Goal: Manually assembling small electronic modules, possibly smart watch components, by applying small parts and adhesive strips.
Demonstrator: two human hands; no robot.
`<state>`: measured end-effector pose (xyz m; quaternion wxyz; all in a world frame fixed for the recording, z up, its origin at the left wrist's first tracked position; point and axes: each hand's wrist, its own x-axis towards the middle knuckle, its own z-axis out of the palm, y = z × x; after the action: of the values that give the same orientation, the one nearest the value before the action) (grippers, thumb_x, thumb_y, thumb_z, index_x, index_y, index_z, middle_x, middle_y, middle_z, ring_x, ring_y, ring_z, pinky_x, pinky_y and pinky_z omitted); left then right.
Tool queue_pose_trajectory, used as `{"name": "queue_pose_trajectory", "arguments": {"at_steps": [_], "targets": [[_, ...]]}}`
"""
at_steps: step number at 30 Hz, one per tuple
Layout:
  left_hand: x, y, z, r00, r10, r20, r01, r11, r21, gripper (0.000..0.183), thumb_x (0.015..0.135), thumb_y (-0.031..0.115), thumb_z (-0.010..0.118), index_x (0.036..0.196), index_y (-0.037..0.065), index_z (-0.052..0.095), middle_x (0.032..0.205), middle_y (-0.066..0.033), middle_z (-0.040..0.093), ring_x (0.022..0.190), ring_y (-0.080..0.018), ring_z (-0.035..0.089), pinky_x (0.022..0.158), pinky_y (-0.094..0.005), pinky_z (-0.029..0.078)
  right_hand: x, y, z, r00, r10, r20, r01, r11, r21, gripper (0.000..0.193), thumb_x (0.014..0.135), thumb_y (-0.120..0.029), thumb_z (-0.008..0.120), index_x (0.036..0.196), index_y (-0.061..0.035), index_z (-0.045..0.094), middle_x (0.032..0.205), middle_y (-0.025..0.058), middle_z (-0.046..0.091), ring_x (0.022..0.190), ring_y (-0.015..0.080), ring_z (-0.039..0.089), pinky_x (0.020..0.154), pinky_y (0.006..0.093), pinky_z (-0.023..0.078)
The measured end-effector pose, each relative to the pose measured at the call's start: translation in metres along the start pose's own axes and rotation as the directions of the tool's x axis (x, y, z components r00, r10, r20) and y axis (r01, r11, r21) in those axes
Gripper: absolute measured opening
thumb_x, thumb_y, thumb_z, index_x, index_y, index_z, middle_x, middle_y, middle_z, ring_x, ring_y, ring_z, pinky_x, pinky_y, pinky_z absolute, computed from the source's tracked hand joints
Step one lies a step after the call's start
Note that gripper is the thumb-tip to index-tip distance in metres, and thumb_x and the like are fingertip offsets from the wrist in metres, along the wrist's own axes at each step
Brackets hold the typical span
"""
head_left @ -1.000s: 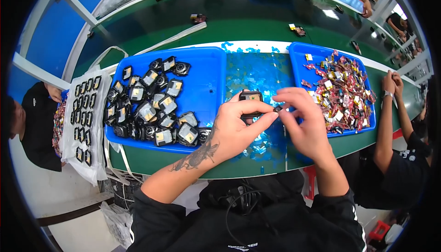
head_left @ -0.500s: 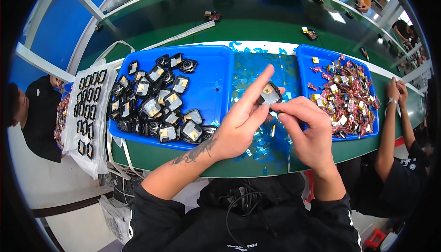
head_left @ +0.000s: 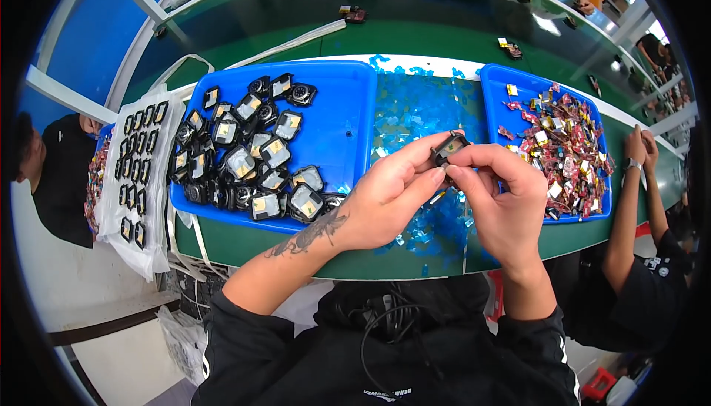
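Over the gap between two blue trays, I hold a black watch case [head_left: 449,147] with a pale inside, tilted up. My left hand [head_left: 389,202] is closed around its left and lower side, with the thumb along the bottom. The thumb and forefinger of my right hand [head_left: 507,202] pinch at its lower right edge; whether a small part sits between those fingertips is hidden. Many similar watch cases [head_left: 275,153] lie heaped in the left blue tray [head_left: 344,102], some showing a round back. Small red circuit boards with wires and white-yellow batteries [head_left: 570,147] fill the right blue tray [head_left: 498,84].
Blue film scraps [head_left: 415,110] litter the green bench between the trays. At left, watch cases stand in rows on a white sheet [head_left: 111,206]. Beyond runs a green conveyor [head_left: 422,21] with scattered assemblies. Co-workers sit left and right; another person's hands [head_left: 635,147] are at far right.
My left forefinger, stretched out before, has folded in behind the watch case. The case has tilted more upright, and my right fingers have moved up along its edge. The whole view has shifted slightly.
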<state>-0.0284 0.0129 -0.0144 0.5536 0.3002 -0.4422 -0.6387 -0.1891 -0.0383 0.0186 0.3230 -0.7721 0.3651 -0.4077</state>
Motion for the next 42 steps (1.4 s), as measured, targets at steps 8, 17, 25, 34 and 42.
{"name": "queue_pose_trajectory", "arguments": {"at_steps": [8, 17, 25, 34, 42], "targets": [[-0.002, -0.001, -0.005, 0.998, -0.053, 0.019, 0.049, 0.982, 0.181, 0.046, 0.102, 0.006, 0.04, 0.146, -0.005, 0.029, 0.137, -0.0142, 0.048, 0.127, -0.0191, 0.048, 0.108, -0.0342, 0.04, 0.002, 0.0, -0.005, 0.997, -0.041, 0.065, 0.043, 0.999, -0.032, 0.012, 0.075, 0.003, 0.073, 0.085, -0.0038, 0.07, 0.069, 0.0034, 0.063, 0.05, 0.0085, 0.046, 0.046, 0.0242, 0.035], [-0.003, -0.009, -0.004, 0.998, 0.055, 0.03, -0.062, 0.944, 0.325, 0.045, 0.102, 0.011, 0.044, 0.145, -0.001, 0.036, 0.117, -0.0078, 0.058, 0.102, -0.0089, 0.055, 0.09, -0.0245, 0.045, 0.002, 0.0, -0.003, 0.996, -0.087, 0.02, 0.088, 0.994, -0.063, 0.014, 0.071, 0.001, 0.076, 0.074, -0.0039, 0.063, 0.068, 0.0036, 0.064, 0.051, 0.0145, 0.05, 0.047, 0.0275, 0.039], [-0.003, -0.003, -0.003, 0.999, -0.043, 0.029, 0.037, 0.984, 0.176, 0.043, 0.103, 0.007, 0.037, 0.143, -0.005, 0.032, 0.141, -0.0153, 0.045, 0.13, -0.0227, 0.046, 0.108, -0.0375, 0.042, 0.005, 0.001, -0.012, 0.989, -0.14, 0.044, 0.147, 0.945, -0.291, 0.024, 0.069, 0.001, 0.077, 0.074, -0.0041, 0.054, 0.069, 0.0035, 0.054, 0.067, 0.0163, 0.056, 0.061, 0.0266, 0.043], [0.004, 0.005, 0.002, 0.975, -0.007, -0.221, -0.003, 0.999, -0.044, 0.035, 0.101, 0.008, 0.044, 0.134, -0.003, 0.047, 0.115, -0.0153, 0.063, 0.115, -0.0256, 0.062, 0.093, -0.0306, 0.053, -0.025, 0.019, -0.015, 0.954, 0.238, 0.18, -0.295, 0.844, 0.448, 0.043, 0.071, 0.008, 0.077, 0.108, -0.0006, 0.057, 0.097, 0.0043, 0.061, 0.09, 0.0117, 0.062, 0.078, 0.025, 0.054], [0.003, -0.001, 0.003, 0.954, -0.005, -0.298, 0.026, 0.997, 0.068, 0.021, 0.096, 0.007, 0.053, 0.116, -0.001, 0.055, 0.102, -0.0092, 0.065, 0.094, -0.0137, 0.065, 0.081, -0.0254, 0.053, -0.03, 0.014, 0.005, 0.979, 0.177, 0.098, -0.201, 0.906, 0.374, 0.048, 0.068, 0.004, 0.082, 0.109, 0.0004, 0.058, 0.099, 0.0065, 0.063, 0.089, 0.0114, 0.064, 0.076, 0.0254, 0.058]]}}
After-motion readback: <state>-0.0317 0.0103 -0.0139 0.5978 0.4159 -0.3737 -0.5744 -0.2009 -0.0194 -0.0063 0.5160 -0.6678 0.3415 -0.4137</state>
